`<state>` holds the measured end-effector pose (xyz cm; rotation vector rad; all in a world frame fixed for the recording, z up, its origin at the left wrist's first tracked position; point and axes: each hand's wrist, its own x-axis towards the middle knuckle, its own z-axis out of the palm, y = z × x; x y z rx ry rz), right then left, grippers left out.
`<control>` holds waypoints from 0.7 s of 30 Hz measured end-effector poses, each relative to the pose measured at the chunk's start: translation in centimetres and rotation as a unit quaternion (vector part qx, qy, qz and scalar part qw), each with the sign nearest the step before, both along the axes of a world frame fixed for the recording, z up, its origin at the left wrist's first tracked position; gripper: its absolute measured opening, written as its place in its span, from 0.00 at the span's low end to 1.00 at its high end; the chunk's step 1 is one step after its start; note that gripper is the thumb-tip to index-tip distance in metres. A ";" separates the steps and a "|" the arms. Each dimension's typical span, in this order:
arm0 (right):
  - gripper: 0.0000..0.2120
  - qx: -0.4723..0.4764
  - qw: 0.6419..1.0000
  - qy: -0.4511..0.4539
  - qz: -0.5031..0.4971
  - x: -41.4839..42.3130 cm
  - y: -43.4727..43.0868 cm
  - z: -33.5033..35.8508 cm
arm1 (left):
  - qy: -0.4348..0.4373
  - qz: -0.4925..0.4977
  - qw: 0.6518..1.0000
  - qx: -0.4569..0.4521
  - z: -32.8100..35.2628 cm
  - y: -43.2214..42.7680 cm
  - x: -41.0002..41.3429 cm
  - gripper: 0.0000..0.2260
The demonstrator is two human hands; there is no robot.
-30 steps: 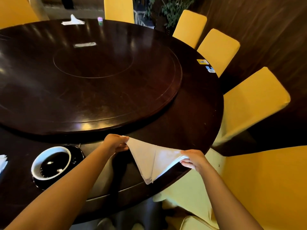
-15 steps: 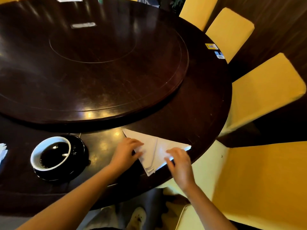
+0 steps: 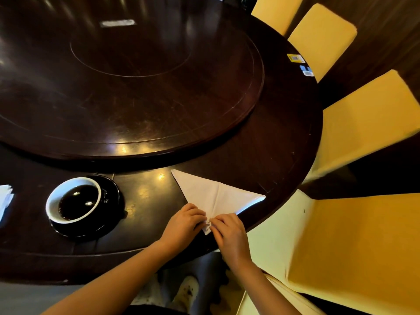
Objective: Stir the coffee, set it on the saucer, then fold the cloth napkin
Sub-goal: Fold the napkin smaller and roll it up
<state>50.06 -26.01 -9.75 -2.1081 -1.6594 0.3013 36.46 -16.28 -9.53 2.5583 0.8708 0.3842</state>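
A white cloth napkin [image 3: 213,194] lies on the dark table as a folded triangle, its near tip pointing at me. My left hand [image 3: 183,226] and my right hand [image 3: 229,233] meet at that near tip, and both pinch it between curled fingers. To the left, a white cup [image 3: 53,209] of black coffee stands on a black saucer [image 3: 112,192]. No spoon shows in the cup.
A raised turntable [image 3: 136,87] fills the middle of the round dark table [image 3: 284,144]. Yellow chairs [image 3: 363,119] ring its right side, one close by my right arm. White paper napkins [image 3: 4,198] lie at the left edge. Small stickers [image 3: 295,57] sit near the far right rim.
The napkin has come down from being held up by its two upper corners to lying flat. Both hands slid along it and now meet at its near tip.
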 end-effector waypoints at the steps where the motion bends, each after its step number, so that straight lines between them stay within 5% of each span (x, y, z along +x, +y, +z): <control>1: 0.08 -0.005 1.000 0.010 -0.012 -0.2 0.0 -0.2 | -0.004 0.002 1.000 -0.002 -0.2 -0.2 -0.1 0.08; 5: 0.11 -0.020 0.999 0.020 -0.028 -0.4 -0.5 -0.6 | -0.013 -0.006 1.000 0.006 -0.4 -0.6 -0.4 0.07; 9: 0.25 -0.001 0.998 0.054 -0.020 -0.9 -0.9 -0.1 | -0.035 0.012 0.999 0.002 0.1 -1.9 0.1 0.14; 14: 0.14 -0.061 0.983 0.170 -0.029 -0.2 -1.7 1.1 | -0.031 0.035 0.999 -0.001 -0.6 -3.1 1.0 0.10; 17: 0.12 -0.062 0.951 0.274 -0.129 1.0 -0.8 2.4 | -0.011 0.051 0.998 0.019 -1.2 -3.2 1.3 0.05; 21: 0.15 0.042 0.976 0.133 -0.167 2.4 2.8 3.4 | 0.014 0.053 0.997 0.062 -1.5 -3.4 1.4 0.07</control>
